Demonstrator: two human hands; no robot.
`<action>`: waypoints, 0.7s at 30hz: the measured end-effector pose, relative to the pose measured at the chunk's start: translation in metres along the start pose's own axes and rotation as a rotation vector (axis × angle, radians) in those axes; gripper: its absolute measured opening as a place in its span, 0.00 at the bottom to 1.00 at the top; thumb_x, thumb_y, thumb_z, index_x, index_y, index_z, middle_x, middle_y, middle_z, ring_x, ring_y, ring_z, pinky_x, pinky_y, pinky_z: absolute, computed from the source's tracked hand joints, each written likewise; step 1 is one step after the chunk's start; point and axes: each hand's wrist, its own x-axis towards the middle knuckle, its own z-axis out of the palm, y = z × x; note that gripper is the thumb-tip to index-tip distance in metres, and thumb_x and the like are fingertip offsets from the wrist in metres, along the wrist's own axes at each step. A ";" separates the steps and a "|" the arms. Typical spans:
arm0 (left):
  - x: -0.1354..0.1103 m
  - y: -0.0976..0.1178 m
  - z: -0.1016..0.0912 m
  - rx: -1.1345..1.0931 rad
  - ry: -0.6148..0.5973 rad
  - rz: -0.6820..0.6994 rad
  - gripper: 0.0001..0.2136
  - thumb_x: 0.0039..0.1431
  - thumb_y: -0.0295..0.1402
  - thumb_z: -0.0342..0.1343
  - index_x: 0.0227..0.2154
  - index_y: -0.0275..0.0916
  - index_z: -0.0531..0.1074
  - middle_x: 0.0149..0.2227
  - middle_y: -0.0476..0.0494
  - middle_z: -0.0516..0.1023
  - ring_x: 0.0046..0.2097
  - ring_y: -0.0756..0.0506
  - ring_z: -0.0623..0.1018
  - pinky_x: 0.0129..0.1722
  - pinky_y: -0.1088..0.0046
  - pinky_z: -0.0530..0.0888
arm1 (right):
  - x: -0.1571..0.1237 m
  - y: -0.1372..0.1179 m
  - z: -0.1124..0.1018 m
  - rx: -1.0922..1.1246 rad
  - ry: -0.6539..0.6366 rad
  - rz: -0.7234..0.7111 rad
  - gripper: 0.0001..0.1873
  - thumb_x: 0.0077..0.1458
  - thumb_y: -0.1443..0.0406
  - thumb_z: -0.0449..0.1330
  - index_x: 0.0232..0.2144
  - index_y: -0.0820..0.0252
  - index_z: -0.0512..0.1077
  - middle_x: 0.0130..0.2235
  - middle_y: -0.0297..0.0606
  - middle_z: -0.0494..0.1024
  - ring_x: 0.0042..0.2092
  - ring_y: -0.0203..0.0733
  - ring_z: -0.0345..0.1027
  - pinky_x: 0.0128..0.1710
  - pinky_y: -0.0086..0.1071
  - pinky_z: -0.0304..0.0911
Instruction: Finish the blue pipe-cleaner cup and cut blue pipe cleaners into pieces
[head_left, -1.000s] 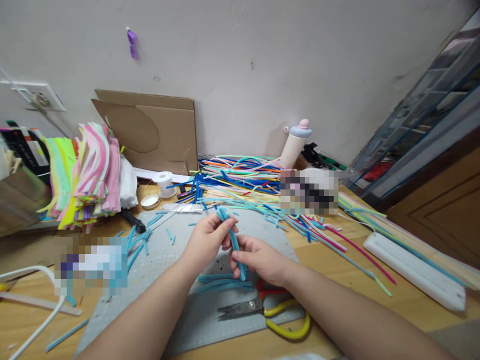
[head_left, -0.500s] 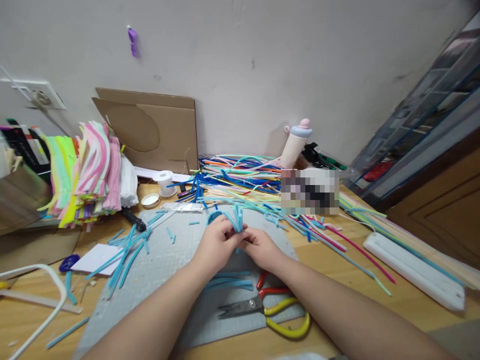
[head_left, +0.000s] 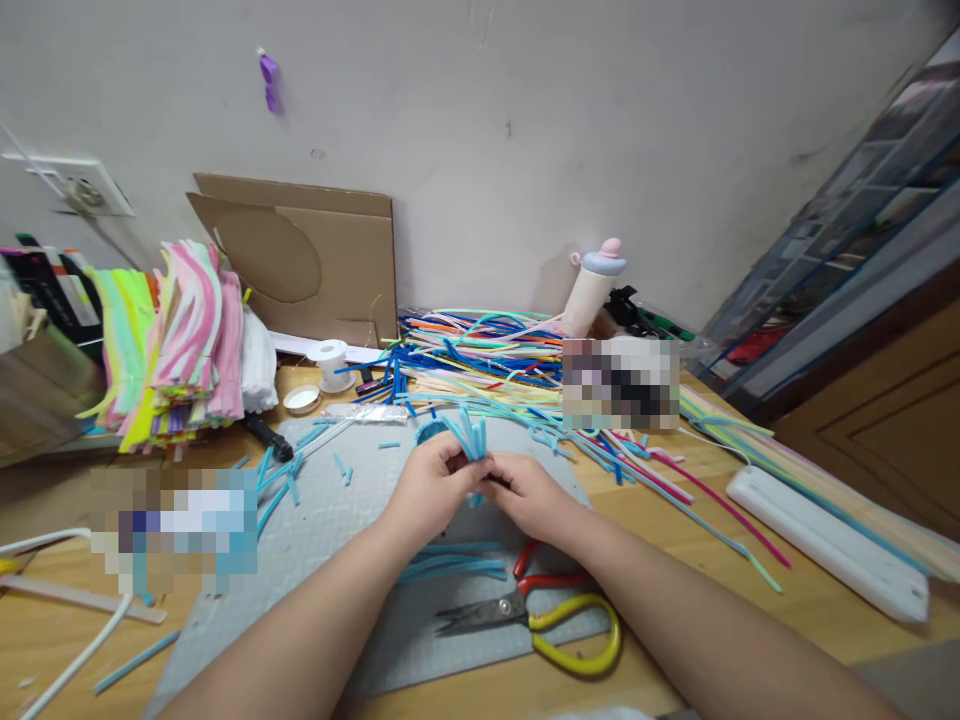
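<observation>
Over the grey cutting mat (head_left: 330,530), a small bunch of light-blue pipe cleaners (head_left: 470,436) stands up between my two hands. My left hand (head_left: 431,482) pinches the bunch between thumb and fingers. From the other side, my right hand (head_left: 525,490) has its fingers closed at the bunch's base; its fingertips are partly hidden. A blue curled piece (head_left: 430,431) shows just behind my left hand. Below my hands lie loose cut blue pipe cleaners (head_left: 457,562), and scissors (head_left: 517,608) with red and yellow handles rest with blades pointing left.
Many coloured pipe cleaners (head_left: 480,350) are heaped along the wall beside a white bottle (head_left: 589,295). Pastel bundles (head_left: 191,330) stand at the left near a cardboard sheet (head_left: 337,260). A white spool (head_left: 330,365) sits behind the mat. A white power strip (head_left: 829,540) lies right.
The upright pipe cleaners in my hands have tilted and fanned slightly to the left. Both hands stay in nearly the same place. The scissors have not moved.
</observation>
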 end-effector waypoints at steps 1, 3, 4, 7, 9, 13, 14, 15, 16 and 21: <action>0.000 -0.001 0.000 -0.003 -0.001 -0.003 0.07 0.52 0.35 0.57 0.29 0.38 0.76 0.28 0.46 0.76 0.32 0.46 0.74 0.32 0.72 0.69 | 0.000 0.000 0.000 -0.004 -0.011 -0.008 0.07 0.56 0.65 0.55 0.33 0.60 0.73 0.33 0.36 0.75 0.36 0.40 0.68 0.37 0.31 0.61; 0.001 -0.003 0.000 -0.007 -0.003 -0.009 0.07 0.51 0.35 0.58 0.30 0.38 0.76 0.29 0.46 0.76 0.32 0.46 0.74 0.33 0.72 0.69 | 0.000 0.001 0.000 -0.009 -0.031 -0.023 0.07 0.57 0.66 0.54 0.35 0.59 0.73 0.35 0.37 0.76 0.39 0.41 0.69 0.39 0.31 0.61; 0.001 -0.004 0.001 -0.009 -0.004 -0.011 0.07 0.51 0.35 0.58 0.30 0.38 0.76 0.29 0.46 0.76 0.33 0.46 0.74 0.33 0.72 0.69 | 0.001 0.002 0.000 -0.014 -0.039 -0.027 0.07 0.57 0.66 0.54 0.36 0.59 0.72 0.36 0.37 0.76 0.40 0.41 0.69 0.40 0.31 0.61; 0.002 -0.007 0.002 -0.010 -0.007 -0.019 0.07 0.50 0.35 0.59 0.30 0.38 0.76 0.29 0.47 0.77 0.33 0.47 0.74 0.34 0.72 0.70 | 0.001 0.006 0.000 -0.034 -0.055 -0.035 0.08 0.56 0.68 0.54 0.37 0.60 0.72 0.37 0.38 0.76 0.41 0.42 0.69 0.41 0.32 0.62; 0.002 -0.008 0.002 -0.006 -0.014 -0.026 0.07 0.50 0.35 0.58 0.31 0.38 0.76 0.30 0.47 0.77 0.33 0.47 0.74 0.34 0.72 0.70 | 0.001 0.007 0.001 -0.050 -0.065 -0.038 0.08 0.56 0.68 0.54 0.37 0.60 0.72 0.38 0.39 0.76 0.41 0.42 0.69 0.41 0.32 0.62; 0.001 -0.007 0.002 0.017 -0.037 -0.047 0.07 0.49 0.34 0.58 0.32 0.38 0.76 0.30 0.47 0.77 0.32 0.47 0.74 0.33 0.72 0.69 | 0.000 0.008 0.001 -0.085 -0.087 -0.039 0.08 0.57 0.68 0.53 0.36 0.60 0.73 0.37 0.39 0.76 0.42 0.42 0.69 0.42 0.32 0.62; 0.001 -0.007 0.001 0.024 -0.044 -0.054 0.07 0.48 0.33 0.59 0.32 0.38 0.76 0.30 0.47 0.77 0.32 0.47 0.74 0.33 0.72 0.69 | 0.000 0.009 0.001 -0.097 -0.091 -0.038 0.08 0.57 0.68 0.53 0.35 0.60 0.73 0.37 0.39 0.76 0.42 0.42 0.70 0.41 0.32 0.62; 0.001 -0.006 0.000 0.031 -0.053 -0.063 0.07 0.47 0.33 0.60 0.31 0.38 0.76 0.29 0.47 0.76 0.31 0.47 0.74 0.32 0.72 0.69 | 0.000 0.009 0.001 -0.108 -0.094 -0.038 0.08 0.57 0.68 0.53 0.34 0.60 0.73 0.37 0.40 0.76 0.41 0.42 0.70 0.41 0.32 0.62; 0.001 -0.005 -0.001 0.038 -0.063 -0.072 0.07 0.46 0.32 0.60 0.31 0.38 0.76 0.28 0.48 0.76 0.30 0.47 0.73 0.31 0.73 0.68 | 0.000 0.009 0.001 -0.120 -0.097 -0.038 0.09 0.57 0.68 0.53 0.34 0.61 0.73 0.36 0.40 0.77 0.41 0.42 0.70 0.41 0.32 0.62; -0.005 -0.002 -0.006 0.078 -0.061 -0.130 0.06 0.43 0.31 0.61 0.26 0.37 0.73 0.22 0.52 0.71 0.25 0.49 0.70 0.26 0.75 0.64 | -0.001 0.010 0.002 -0.176 -0.116 -0.042 0.09 0.58 0.68 0.53 0.34 0.61 0.73 0.35 0.39 0.77 0.37 0.40 0.70 0.37 0.30 0.62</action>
